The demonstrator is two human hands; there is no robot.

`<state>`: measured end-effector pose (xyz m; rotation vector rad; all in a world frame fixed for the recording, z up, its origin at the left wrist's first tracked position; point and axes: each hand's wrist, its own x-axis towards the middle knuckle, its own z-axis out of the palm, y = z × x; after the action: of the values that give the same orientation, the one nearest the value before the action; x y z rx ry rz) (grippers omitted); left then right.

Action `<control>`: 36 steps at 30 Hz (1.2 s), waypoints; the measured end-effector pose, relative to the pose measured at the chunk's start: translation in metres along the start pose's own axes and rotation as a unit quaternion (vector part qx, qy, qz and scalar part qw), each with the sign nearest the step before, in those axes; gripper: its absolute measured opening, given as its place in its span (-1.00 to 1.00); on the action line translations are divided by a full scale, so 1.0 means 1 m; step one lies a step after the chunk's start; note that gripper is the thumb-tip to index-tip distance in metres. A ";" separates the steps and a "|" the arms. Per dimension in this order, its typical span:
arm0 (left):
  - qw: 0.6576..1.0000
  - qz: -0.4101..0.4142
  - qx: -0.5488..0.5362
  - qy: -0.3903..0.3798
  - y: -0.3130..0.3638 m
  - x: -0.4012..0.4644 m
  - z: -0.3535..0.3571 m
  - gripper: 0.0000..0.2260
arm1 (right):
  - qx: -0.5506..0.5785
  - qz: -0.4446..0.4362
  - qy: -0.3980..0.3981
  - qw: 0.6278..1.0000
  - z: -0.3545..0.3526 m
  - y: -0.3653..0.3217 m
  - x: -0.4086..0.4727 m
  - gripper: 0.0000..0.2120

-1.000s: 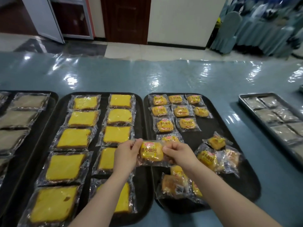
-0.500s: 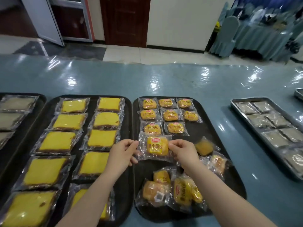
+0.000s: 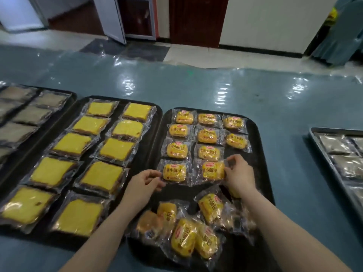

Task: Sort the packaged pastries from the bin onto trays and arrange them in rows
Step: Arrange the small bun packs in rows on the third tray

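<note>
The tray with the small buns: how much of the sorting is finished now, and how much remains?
Done: on the black tray, eight small buns lie in rows. In hand: the left hand touches a ninth bun, and the right hand pinches a tenth bun, both in the fourth row. Left: the loose pile at the tray's near end and two gaps in the right column.
</note>
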<state>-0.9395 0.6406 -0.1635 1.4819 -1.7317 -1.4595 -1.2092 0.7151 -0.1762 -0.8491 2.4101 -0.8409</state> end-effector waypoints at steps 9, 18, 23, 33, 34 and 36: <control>0.999 0.005 0.049 -0.018 0.015 -0.015 0.045 -0.87 | -0.179 -0.115 -0.066 0.975 -0.013 0.023 -0.002 -0.70; 0.996 0.047 0.058 -0.057 0.040 -0.005 0.089 -0.87 | -0.198 -0.156 -0.175 0.952 -0.048 0.079 0.009 -0.26; 0.993 0.054 0.068 -0.081 0.048 0.000 0.103 -0.87 | -0.143 -0.199 -0.103 0.964 -0.047 0.091 0.008 -0.42; 0.991 0.043 0.081 -0.097 0.058 0.001 0.116 -0.88 | -0.083 -0.189 -0.034 0.978 -0.054 0.085 0.006 -0.44; 0.990 0.043 0.086 -0.101 0.059 0.001 0.118 -0.88 | -0.070 -0.205 -0.018 0.976 -0.052 0.081 0.004 -0.44; 0.990 0.041 0.088 -0.104 0.064 0.002 0.124 -0.85 | -0.065 -0.252 0.004 0.965 -0.053 0.071 -0.001 -0.47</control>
<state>-1.0719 0.6837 -0.1513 1.3650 -2.0668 -1.4963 -1.2671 0.7809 -0.1856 -1.5543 2.3031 -0.8628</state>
